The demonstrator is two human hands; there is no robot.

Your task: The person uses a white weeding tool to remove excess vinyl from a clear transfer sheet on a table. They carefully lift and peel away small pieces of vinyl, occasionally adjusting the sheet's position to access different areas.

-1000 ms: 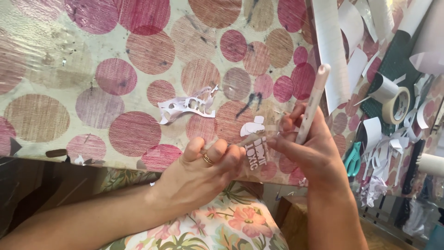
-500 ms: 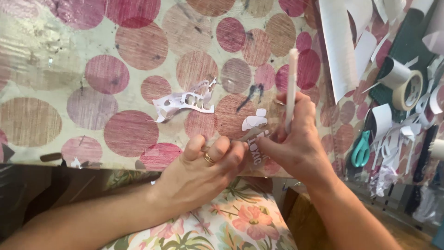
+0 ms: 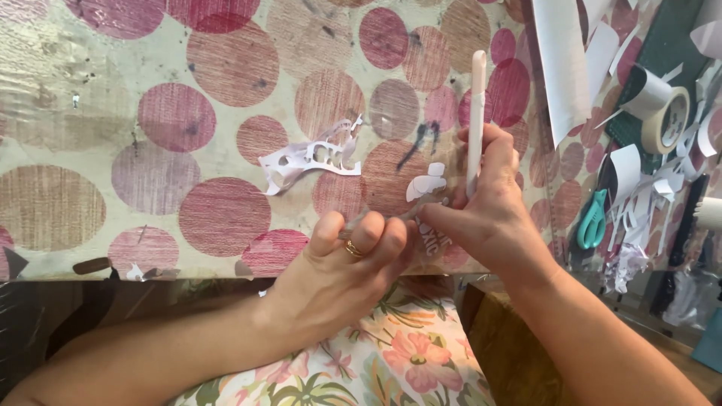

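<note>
Slim white craft knife (image 3: pixel 476 113) upright in right hand (image 3: pixel 492 218) over clear sheet (image 3: pixel 432 225).

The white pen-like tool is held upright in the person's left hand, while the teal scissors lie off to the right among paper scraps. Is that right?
Not quite: the head view shows the white pen-like tool upright in the right hand, not the left. The left hand pinches a clear sheet. The teal scissors do lie among the paper scraps on the right.
</note>
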